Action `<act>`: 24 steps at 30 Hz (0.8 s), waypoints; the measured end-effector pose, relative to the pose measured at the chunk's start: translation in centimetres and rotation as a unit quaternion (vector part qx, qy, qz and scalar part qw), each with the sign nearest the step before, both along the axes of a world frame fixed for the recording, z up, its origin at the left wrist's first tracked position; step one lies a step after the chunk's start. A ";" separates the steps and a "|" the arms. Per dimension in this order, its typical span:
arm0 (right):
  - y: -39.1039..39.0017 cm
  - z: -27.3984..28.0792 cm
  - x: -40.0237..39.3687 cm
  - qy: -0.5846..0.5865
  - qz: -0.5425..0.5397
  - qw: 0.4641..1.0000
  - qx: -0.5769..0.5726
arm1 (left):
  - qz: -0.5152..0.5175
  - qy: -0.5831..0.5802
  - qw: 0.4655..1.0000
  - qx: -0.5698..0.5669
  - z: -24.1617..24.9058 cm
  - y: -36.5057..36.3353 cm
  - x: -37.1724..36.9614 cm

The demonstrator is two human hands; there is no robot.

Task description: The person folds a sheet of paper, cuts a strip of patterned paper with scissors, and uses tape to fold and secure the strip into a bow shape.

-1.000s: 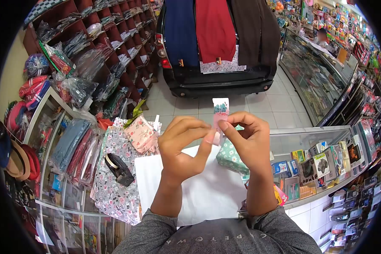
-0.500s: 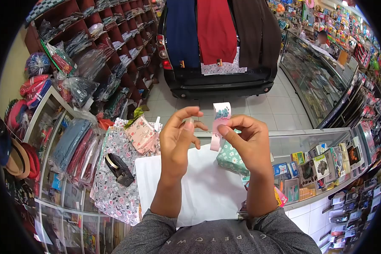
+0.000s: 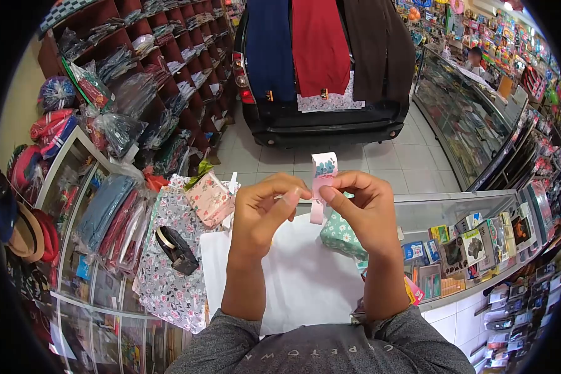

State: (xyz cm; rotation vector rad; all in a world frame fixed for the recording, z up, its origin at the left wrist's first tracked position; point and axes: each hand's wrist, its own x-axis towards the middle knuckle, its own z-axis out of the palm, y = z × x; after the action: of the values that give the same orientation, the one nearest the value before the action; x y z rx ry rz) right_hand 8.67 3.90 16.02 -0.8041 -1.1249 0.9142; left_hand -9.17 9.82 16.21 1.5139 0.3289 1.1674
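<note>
Pinched between the thumb and fingers of my right hand (image 3: 364,202) is a looped pink ribbon (image 3: 324,168) with a blue printed pattern. The thumb and fingers of my left hand (image 3: 262,209) are drawn together, with a fingertip at the ribbon's left edge. Whatever they pinch is too small to make out. Below the right hand sits a green box with white flowers (image 3: 340,237), partly hidden by that hand. White paper (image 3: 299,274) lies spread under both forearms. To the left, a black tape dispenser (image 3: 177,249) rests on floral wrapping paper (image 3: 162,290).
A pink floral pouch (image 3: 210,201) lies on the floral paper. The glass counter (image 3: 442,209) holds boxed goods at right. Folded clothes in plastic (image 3: 109,209) stand at left. Beyond are a black car (image 3: 324,128) draped with trousers and a person (image 3: 475,59) behind another showcase.
My left hand has moved right to the ribbon, and its spread fingers have closed together. The right hand keeps its hold, with the ribbon shifted slightly.
</note>
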 end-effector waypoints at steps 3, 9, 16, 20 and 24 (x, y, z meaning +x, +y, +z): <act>0.0 0.0 -0.1 -0.001 -0.006 1.000 -0.002 | 0.017 0.000 1.000 0.006 0.0 -0.1 0.2; 0.0 0.1 -0.1 -0.015 -0.012 1.000 -0.001 | 0.093 0.018 0.992 0.085 -0.4 -0.1 1.0; 0.1 -0.1 0.0 -0.025 -0.009 0.999 0.018 | 0.114 0.023 0.989 0.090 -0.6 -0.2 1.1; 0.2 -0.8 0.3 -0.031 0.012 0.999 0.017 | 0.105 0.001 0.993 0.044 -0.4 -0.5 1.5; 0.3 -1.0 0.3 -0.031 0.031 0.999 0.010 | 0.074 0.034 0.997 -0.017 0.1 -0.6 1.3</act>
State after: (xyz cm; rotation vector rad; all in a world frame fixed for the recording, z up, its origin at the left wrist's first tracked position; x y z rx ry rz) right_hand 9.02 4.19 15.06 -0.7894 -1.2174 0.9345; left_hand -7.84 9.23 16.28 1.5215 0.5121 1.2207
